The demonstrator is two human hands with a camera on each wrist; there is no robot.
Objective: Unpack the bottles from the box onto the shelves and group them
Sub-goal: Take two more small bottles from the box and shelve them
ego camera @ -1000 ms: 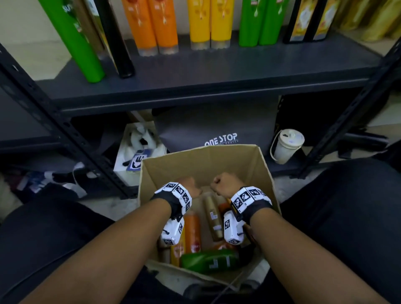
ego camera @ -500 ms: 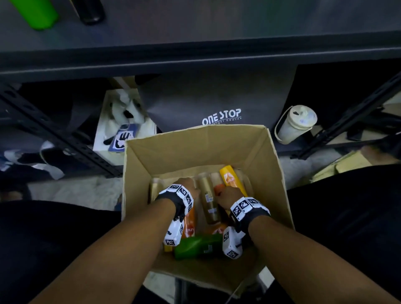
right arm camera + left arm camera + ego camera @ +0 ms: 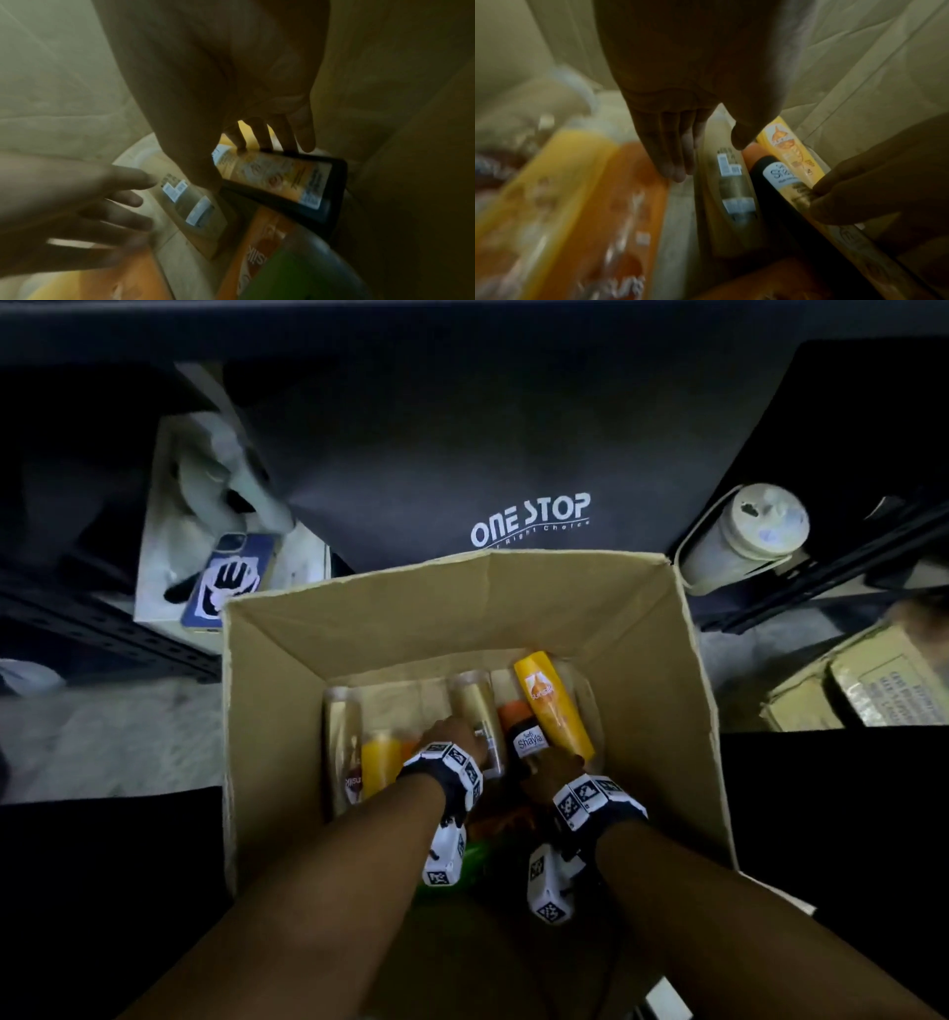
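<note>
An open cardboard box (image 3: 642, 660) holds several bottles lying flat: a yellow one (image 3: 554, 706), gold ones (image 3: 475, 706), orange ones (image 3: 618, 203) and a green one (image 3: 475, 857). Both hands are down inside the box. My right hand (image 3: 552, 765) grips a black bottle (image 3: 295, 192) with an orange label, thumb on its near side and fingers (image 3: 257, 138) behind it. My left hand (image 3: 706, 160) is open, with straight fingers (image 3: 675, 162) beside a gold bottle (image 3: 729, 192) and the thumb on that bottle's other side.
A dark bag (image 3: 513, 454) printed ONE STOP stands just behind the box under the shelf. A white lidded cup (image 3: 744, 536) sits at the right, a white box with a phone (image 3: 231, 577) at the left, and a brown carton (image 3: 862, 680) at the far right.
The view has tipped down from the shelf to the box. Both hands went deeper among the bottles, and the right hand has closed around the black bottle.
</note>
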